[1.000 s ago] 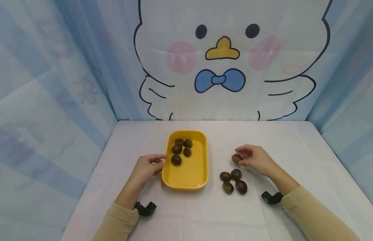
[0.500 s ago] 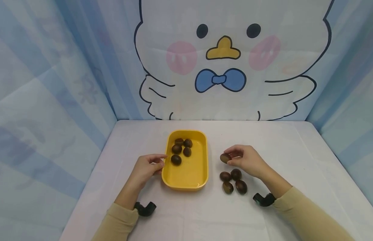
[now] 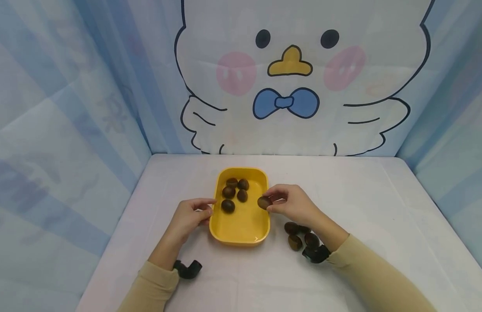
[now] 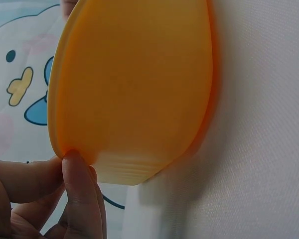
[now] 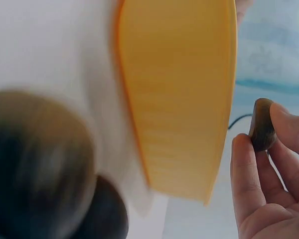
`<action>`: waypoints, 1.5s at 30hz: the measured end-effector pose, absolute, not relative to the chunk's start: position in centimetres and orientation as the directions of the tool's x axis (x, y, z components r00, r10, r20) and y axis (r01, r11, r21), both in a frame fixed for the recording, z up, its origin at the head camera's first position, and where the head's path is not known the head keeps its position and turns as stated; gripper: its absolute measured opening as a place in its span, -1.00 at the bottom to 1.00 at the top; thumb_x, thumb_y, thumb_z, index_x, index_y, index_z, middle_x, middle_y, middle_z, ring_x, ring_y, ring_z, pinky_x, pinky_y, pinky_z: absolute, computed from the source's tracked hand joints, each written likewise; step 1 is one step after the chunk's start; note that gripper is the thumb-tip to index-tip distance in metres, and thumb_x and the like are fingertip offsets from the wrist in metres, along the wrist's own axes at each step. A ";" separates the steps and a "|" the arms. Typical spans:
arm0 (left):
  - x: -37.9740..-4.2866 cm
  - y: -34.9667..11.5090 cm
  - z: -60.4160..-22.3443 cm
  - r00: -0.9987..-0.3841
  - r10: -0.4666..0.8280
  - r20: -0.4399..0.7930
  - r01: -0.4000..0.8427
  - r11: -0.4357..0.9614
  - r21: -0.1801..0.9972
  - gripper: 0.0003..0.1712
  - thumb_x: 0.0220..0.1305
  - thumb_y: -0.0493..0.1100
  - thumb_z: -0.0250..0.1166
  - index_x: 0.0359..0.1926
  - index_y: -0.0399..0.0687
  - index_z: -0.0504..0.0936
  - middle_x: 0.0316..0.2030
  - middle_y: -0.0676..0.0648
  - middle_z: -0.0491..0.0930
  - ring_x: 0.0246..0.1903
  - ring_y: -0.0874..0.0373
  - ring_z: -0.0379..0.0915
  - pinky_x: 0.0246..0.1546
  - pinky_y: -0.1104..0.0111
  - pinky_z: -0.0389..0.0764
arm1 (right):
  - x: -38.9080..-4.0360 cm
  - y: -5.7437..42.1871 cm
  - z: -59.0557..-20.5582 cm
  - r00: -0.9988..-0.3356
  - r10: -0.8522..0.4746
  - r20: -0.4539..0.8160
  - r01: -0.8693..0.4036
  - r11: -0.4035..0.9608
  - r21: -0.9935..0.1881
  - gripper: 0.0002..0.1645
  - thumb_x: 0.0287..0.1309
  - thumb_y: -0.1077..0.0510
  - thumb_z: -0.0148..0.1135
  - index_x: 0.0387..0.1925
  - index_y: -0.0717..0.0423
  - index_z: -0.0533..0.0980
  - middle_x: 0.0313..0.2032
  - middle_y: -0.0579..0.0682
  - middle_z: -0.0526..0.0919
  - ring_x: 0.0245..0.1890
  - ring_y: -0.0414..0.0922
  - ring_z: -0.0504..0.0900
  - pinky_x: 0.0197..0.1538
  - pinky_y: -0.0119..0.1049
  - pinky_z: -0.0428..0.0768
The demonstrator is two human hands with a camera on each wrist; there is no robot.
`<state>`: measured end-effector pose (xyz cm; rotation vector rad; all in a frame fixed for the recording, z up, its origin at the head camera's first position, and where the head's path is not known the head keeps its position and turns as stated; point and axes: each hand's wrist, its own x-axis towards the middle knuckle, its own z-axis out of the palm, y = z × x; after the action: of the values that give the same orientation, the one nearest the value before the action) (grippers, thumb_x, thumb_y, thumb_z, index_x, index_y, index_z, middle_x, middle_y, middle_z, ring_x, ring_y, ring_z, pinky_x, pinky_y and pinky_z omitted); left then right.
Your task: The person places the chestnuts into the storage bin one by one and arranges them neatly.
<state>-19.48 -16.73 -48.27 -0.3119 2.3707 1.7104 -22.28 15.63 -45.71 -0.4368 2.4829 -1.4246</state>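
A yellow tray (image 3: 241, 226) with several brown chestnuts (image 3: 228, 206) toward its far left part stands on the table. At its left rim is my left hand (image 3: 190, 217); in the left wrist view, thumb and fingers (image 4: 81, 194) pinch the tray's edge. My right hand (image 3: 295, 203) pinches one chestnut (image 3: 264, 202) between thumb and fingertips, over the tray's right rim. That chestnut (image 5: 262, 124) shows side-on in the right wrist view, above the rim's height. Several other chestnuts (image 3: 295, 242) lie right of the tray, partly covered by my right wrist.
Black wrist cameras (image 3: 188, 269) sit under both wrists; the right one (image 3: 316, 254) hangs close over the loose chestnuts. A white cloth covers the table (image 3: 381, 208). Behind it hangs a curtain (image 3: 287, 134) with a cartoon bird.
My right hand has carried its chestnut leftward, from above the loose chestnuts to the tray's right rim. The left hand and tray have stayed put.
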 end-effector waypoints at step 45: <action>-19.7 -16.9 -48.5 -0.957 -0.043 -0.286 -0.285 0.302 0.910 -0.61 0.43 -0.34 0.34 0.21 -0.03 0.79 -0.10 -0.16 0.63 -0.26 0.09 0.60 -0.16 0.35 0.82 | -25.9 7.1 -46.1 -0.902 -0.415 -0.118 -0.246 0.719 -0.650 -0.68 0.06 0.26 0.63 -0.12 -0.05 0.78 -0.11 -0.10 0.82 -0.17 -0.14 0.65 0.02 -0.22 0.71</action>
<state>-19.73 -16.86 -48.53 -0.3022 2.3591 1.7163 -25.88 7.14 -46.09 -0.5232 2.6697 -0.9558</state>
